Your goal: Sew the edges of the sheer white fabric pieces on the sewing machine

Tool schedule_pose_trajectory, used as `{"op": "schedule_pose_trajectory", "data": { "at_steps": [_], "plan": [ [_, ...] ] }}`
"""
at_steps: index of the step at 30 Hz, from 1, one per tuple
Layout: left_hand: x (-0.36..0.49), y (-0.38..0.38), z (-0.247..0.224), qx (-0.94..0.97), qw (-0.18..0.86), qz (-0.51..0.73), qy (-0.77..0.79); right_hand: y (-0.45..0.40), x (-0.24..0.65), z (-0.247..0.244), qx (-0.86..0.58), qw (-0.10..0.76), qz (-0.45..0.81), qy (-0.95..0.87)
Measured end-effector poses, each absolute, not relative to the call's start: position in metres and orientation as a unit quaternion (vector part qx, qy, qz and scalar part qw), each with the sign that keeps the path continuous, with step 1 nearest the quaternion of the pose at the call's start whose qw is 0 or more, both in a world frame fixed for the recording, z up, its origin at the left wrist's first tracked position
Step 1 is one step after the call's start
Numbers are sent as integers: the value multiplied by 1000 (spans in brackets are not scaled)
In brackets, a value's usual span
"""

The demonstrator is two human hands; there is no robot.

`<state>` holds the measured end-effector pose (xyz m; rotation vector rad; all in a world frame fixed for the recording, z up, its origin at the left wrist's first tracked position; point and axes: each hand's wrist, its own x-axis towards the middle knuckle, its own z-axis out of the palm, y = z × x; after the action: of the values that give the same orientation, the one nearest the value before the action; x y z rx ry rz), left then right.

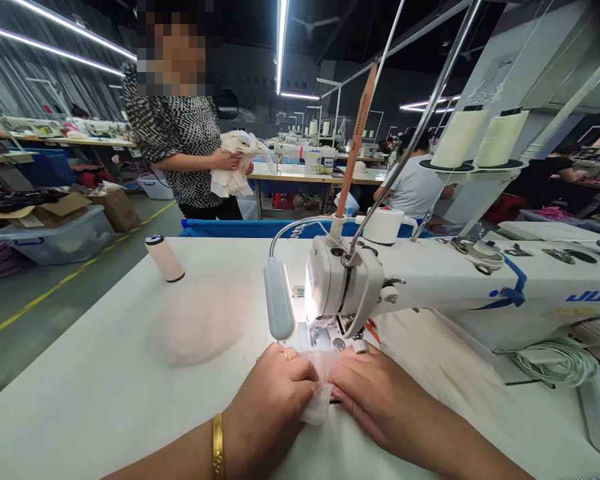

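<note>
A small piece of thin, pale sheer fabric [319,403] lies just in front of the needle area of a white sewing machine [430,277]. My left hand [280,393], with a gold bracelet at the wrist, pinches its left side, fingers curled. On the other side my right hand [367,383] has its fingers pressed together on the fabric's right edge. The machine's lamp [279,300] lights the needle area, where the presser foot is partly hidden. Left of the lamp, a blurred pale pink fabric piece [205,323] rests on the table.
A pink thread cone [165,259] stands at the table's [105,373] back left. Sheer fabric [440,367] lies under the machine arm, beside coiled cable [553,362]. Beyond the table a person [190,147] holds pale cloth [234,163]. Thread cones [457,139] stand above the machine.
</note>
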<state>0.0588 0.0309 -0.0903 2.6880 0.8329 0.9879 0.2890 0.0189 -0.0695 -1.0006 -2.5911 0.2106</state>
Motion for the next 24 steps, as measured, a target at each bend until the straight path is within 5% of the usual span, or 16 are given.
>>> {"op": "schedule_pose_trajectory", "data": {
  "at_steps": [11, 19, 24],
  "plan": [
    [59, 56, -93, 900, 78, 308, 298, 29, 285, -77, -396, 184, 83, -896],
    [56, 70, -70, 834, 314, 242, 385, 33, 270, -87, -419, 298, 57, -856],
    [54, 74, -64, 817, 345, 221, 405, 36, 269, -83, -438, 311, 87, -839]
  ]
}}
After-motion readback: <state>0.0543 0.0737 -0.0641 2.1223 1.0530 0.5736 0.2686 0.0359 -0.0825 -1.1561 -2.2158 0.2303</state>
